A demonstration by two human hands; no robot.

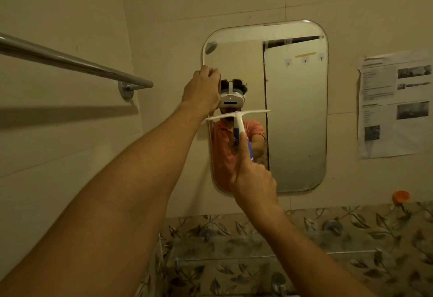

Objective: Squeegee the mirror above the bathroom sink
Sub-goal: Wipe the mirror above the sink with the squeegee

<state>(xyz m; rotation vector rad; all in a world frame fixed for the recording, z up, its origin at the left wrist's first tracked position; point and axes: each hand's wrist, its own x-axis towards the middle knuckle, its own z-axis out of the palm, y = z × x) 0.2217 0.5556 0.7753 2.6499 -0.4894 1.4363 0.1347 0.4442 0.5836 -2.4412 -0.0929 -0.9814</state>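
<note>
A rounded rectangular mirror (297,114) hangs on the beige tiled wall. My right hand (254,177) grips the blue-and-white handle of a white squeegee (239,118), index finger stretched along the handle. The blade lies almost level against the left half of the glass, at about mid height. My left hand (202,89) is on the mirror's left edge, fingers curled round the rim. The glass reflects a person in an orange shirt wearing a headset.
A chrome towel bar (77,62) sticks out from the left wall. A printed paper sheet (396,104) is stuck to the wall right of the mirror. An orange cap (401,196) sits above the leaf-patterned tiles. A glass shelf (234,259) and a tap (278,281) lie below.
</note>
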